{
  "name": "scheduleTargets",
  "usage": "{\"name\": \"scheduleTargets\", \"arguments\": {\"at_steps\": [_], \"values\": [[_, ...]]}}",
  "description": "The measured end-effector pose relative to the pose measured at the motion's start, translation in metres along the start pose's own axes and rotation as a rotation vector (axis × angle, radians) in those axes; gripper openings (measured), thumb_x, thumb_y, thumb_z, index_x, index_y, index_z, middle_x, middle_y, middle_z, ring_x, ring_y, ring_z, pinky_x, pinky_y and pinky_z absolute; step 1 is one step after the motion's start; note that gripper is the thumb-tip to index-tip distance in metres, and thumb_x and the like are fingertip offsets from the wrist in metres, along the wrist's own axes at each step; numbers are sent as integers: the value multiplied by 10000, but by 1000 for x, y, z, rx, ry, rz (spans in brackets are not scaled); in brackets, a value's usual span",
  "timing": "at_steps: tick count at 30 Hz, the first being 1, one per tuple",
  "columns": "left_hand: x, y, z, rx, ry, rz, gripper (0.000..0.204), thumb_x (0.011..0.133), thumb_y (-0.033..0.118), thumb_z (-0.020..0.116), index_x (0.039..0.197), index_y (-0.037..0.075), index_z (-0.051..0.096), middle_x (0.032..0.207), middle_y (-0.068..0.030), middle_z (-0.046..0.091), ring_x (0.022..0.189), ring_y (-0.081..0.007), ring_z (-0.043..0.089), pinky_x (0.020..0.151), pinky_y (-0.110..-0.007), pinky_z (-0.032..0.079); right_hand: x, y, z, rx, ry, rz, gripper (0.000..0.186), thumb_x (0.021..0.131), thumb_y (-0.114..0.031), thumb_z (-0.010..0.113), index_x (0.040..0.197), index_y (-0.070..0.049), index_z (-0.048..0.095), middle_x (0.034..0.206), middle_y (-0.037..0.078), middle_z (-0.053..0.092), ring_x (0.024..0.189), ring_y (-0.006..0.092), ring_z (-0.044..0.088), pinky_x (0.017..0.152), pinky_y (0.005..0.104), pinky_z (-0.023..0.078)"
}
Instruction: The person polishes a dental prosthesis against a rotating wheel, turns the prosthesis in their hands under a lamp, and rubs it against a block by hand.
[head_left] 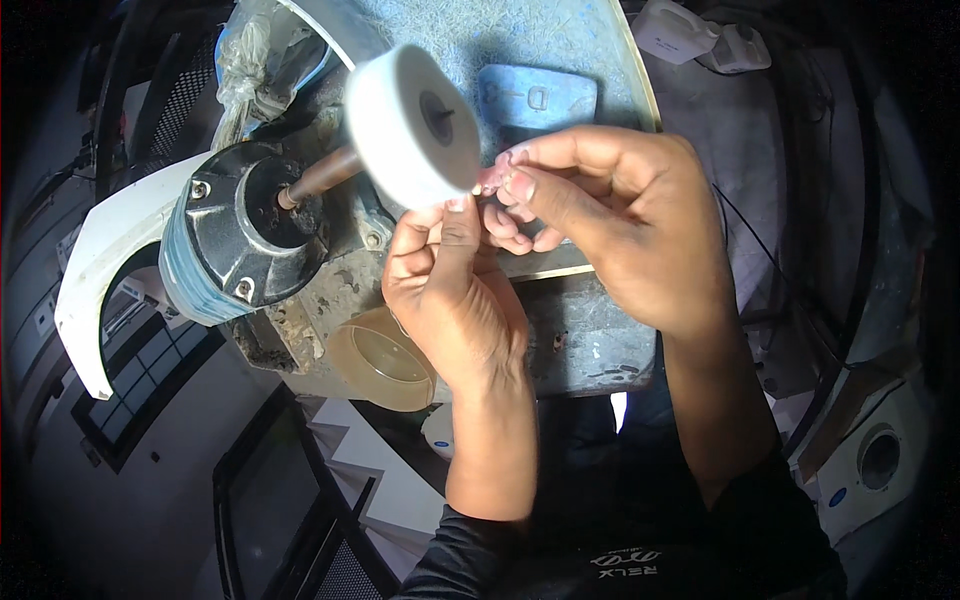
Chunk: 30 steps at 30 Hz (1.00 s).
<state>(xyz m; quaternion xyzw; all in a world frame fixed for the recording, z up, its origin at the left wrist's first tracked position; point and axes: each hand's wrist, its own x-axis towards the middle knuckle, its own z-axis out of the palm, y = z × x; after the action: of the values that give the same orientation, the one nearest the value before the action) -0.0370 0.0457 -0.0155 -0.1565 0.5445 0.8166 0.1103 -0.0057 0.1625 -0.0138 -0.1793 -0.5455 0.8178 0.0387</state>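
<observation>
Beside the white wheel (388, 140), right fingers (524, 188) pinch a pink piece (494, 177), long axis pointing left. Left fingers (457, 222)' hold is unclear.

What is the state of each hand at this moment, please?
Left hand: fingers curled, thumb tip beside the white wheel; whether it holds anything cannot be told.
Right hand: closed, pinching a small pink piece.
</observation>
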Motion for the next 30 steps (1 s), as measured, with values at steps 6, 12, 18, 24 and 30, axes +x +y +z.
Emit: {"name": "scheduleTargets", "arguments": {"at_steps": [6, 12, 18, 24, 30], "values": [[-10, -1, 4, 65, -27, 145, 54, 851, -20, 545, 858, -69, 567, 700, -148, 611, 578, -162, 574, 541, -258, 491, -9, 1, -6, 5, -18, -29, 187, 842, -58, 605, 972, 75, 623, 844, 120, 668, 699, 95, 624, 597, 200, 504], [-6, -3, -2, 94, -50, 188, 57, 844, -18, 565, 868, -70, 566, 738, -161, 623, 596, -160, 584, 541, -259, 500, -6, 6, -2, 12, 2, 13, 198, 848, -58, 590, 979, 88, 615, 863, 137, 664, 706, 115, 632, 606, 208, 519], [-9, -1, 2, 134, -1, 205, 60, 841, -15, 570, 863, -71, 566, 742, -158, 627, 589, -159, 584, 535, -258, 497, -9, 8, -3, 39, 4, 42, 189, 843, -50, 584, 975, 81, 621, 840, 127, 662, 696, 116, 632, 593, 204, 513], [2, -4, -4, 44, -32, 80, 61, 847, -21, 544, 862, -76, 566, 729, -157, 623, 580, -167, 582, 549, -249, 486, 1, 6, 1, 24, 12, 16, 173, 839, -59, 597, 943, 76, 630, 795, 115, 661, 676, 109, 630, 587, 200, 508], [4, 3, -6, -18, -20, 36, 79, 853, -11, 528, 864, -78, 567, 719, -162, 621, 593, -183, 590, 577, -259, 496, 4, 5, 10, -22, 7, -69, 155, 829, -27, 611, 944, 76, 625, 776, 109, 658, 672, 102, 627, 591, 196, 504]]}}
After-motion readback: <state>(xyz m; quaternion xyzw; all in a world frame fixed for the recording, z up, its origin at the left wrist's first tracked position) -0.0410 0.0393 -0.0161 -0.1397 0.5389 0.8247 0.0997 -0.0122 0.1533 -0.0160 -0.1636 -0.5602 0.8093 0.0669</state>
